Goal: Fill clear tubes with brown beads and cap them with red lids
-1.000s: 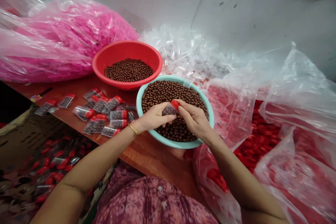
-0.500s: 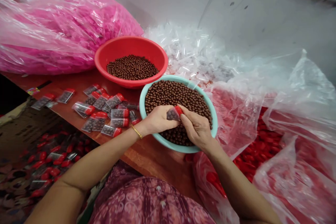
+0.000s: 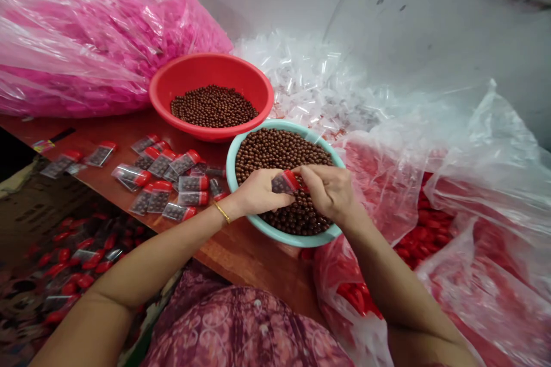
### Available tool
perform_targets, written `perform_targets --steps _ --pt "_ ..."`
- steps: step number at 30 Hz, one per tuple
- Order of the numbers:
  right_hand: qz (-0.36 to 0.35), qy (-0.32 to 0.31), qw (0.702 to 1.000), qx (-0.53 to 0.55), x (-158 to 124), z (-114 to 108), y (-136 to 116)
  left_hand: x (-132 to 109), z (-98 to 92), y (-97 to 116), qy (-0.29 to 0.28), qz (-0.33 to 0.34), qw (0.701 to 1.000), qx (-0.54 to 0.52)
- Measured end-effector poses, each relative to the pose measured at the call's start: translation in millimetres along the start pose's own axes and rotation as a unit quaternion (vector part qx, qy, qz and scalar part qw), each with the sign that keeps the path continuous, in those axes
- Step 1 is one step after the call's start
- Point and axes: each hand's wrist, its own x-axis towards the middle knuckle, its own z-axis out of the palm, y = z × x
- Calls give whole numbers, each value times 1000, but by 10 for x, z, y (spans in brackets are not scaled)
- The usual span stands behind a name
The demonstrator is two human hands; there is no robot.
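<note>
My left hand [image 3: 258, 192] grips a small clear plastic container [image 3: 282, 183] filled with dark balls, held tilted over the light-blue basin [image 3: 231, 166]. The container has a red cap [image 3: 291, 179] on its right end. At that cap, the curled fingers of my right hand [image 3: 329, 192] pinch together, with a bit of red showing beside the thumb and forefinger. The fingertips are partly hidden. Beneath both hands lie many brown balls [image 3: 284, 149] in the basin.
Behind stands a red basin [image 3: 161, 89] of smaller-looking brown balls. Several filled containers [image 3: 159, 198] lie on the table [image 3: 241, 258] at left, and more are in a box [image 3: 86, 255] below. Plastic bags hold pink pieces [image 3: 107, 40], clear pieces [image 3: 318, 86] and red pieces [image 3: 430, 229].
My right hand has shifted slightly right and turned, its knuckles now higher, its fingers farther from the container body. My left hand still holds the container. The view has shifted a little.
</note>
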Motion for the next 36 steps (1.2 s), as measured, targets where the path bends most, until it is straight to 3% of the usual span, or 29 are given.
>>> perform_targets --steps 3,6,10,15,17,19,21,24,26,28,30,32,34,36 --pt "100 61 980 159 150 160 -15 -23 -4 8 5 19 998 61" --pt "133 -16 961 244 213 299 -26 -47 -4 6 -6 35 996 81" --pt "67 -121 972 192 190 268 -52 -63 -8 11 -44 42 992 114" --pt "2 -149 987 62 219 173 -87 -78 -14 9 -26 50 983 176" --pt "4 -151 986 71 245 198 -98 -89 -10 7 -5 54 982 183" --pt "29 -153 977 145 267 247 -119 -95 -2 10 10 65 982 175" --pt "83 -131 959 238 289 280 -155 -92 8 17 19 77 985 155" --pt "153 -36 935 317 291 177 -209 -117 1 32 27 91 988 123" --pt "150 61 940 300 211 -45 -192 -200 -55 40 58 94 987 116" --pt "131 164 951 226 8 -360 -97 -341 -193 32 132 78 978 144" --pt "132 237 955 119 -337 -681 72 -488 -429 -12 230 33 946 227" --pt "171 266 949 10 -790 -905 275 -581 -731 -107 288 -43 885 362" --pt "235 248 935 -90 -1268 -970 454 -600 -1027 -238 261 -142 807 511" --pt "315 159 922 -161 -1673 -882 561 -575 -1253 -363 208 -166 769 582"
